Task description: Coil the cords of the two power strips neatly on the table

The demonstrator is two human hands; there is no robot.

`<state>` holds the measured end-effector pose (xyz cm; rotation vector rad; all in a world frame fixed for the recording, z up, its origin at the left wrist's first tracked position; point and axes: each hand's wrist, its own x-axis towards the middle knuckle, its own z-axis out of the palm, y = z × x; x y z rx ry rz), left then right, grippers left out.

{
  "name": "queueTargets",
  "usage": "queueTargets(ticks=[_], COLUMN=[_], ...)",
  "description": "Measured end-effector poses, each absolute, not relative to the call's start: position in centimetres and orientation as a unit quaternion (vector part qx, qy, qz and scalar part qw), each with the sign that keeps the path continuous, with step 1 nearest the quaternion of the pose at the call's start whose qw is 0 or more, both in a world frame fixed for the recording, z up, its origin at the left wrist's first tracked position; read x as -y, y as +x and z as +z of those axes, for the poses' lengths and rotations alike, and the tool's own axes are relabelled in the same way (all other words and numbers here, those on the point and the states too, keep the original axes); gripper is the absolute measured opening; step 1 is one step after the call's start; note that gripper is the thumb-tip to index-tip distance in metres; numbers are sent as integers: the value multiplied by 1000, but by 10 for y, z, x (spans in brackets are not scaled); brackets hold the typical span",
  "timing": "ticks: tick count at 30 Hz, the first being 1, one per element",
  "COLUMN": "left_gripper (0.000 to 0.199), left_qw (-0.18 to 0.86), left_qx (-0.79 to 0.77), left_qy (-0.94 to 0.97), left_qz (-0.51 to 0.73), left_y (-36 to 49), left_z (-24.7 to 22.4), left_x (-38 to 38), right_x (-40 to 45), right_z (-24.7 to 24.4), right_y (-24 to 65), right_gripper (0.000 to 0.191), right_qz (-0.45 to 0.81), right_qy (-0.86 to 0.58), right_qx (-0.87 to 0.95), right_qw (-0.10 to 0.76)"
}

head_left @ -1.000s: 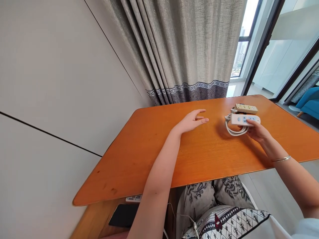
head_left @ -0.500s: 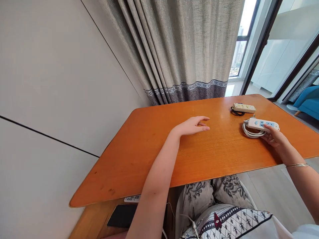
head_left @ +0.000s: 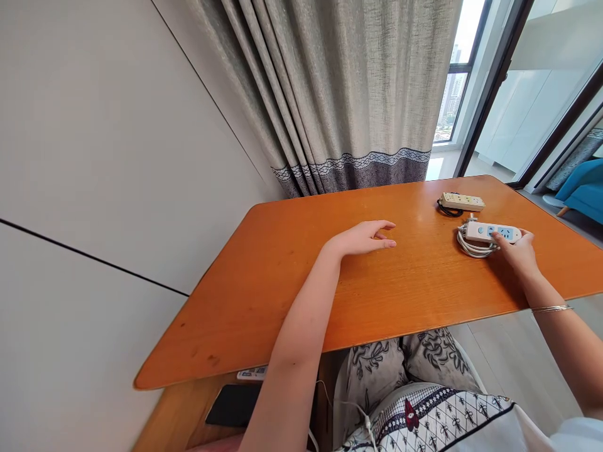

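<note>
On the right of the table a white power strip [head_left: 479, 231] with blue socket faces lies beside its coiled white cord [head_left: 475, 249]. My right hand [head_left: 518, 253] grips its right end, thumb on top near the sockets. The plug [head_left: 472, 218] of the strip sticks up behind it. Just beyond is a second, cream power strip [head_left: 462, 201] with a black cord [head_left: 449, 210], untouched. My left hand [head_left: 367, 238] rests over the middle of the table with fingers apart, holding nothing.
The orange wooden table [head_left: 264, 276] has a wall on its left and a grey curtain [head_left: 358, 94] behind. A dark phone-like slab [head_left: 233, 405] lies on a lower shelf at left. A blue sofa [head_left: 584, 191] stands far right.
My right hand has shifted slightly left and wrapped further round the strip's right end. The white strip has turned a little and its plug shows more. My left hand has stayed put.
</note>
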<state>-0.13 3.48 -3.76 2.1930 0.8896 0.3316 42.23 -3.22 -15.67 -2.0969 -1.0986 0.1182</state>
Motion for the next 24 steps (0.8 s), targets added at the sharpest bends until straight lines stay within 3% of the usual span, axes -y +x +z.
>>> queueTargets(ticks=[6,13,17,24], left_gripper=[60,63,63,62], left_qw=[354,334,333,321], left_qx=[-359,-368,-366,-368], left_qy=[858,864,865,870], left_qz=[98,86,83,72], left_y=[-1,-1,-1,0], left_z=[-36,-35,-37,-41], left_x=[-34,-34,-36,-36], right_x=[36,39,40,30], right_z=[-146,-148,-143,-144], right_y=[410,408,402,377], right_gripper=[77,79,75,71], right_qz=[77,45,-61,-169], right_qy=[-847,-815,-805,-751], right_qx=[315,361,447,611], right_qw=[422,451,384,183])
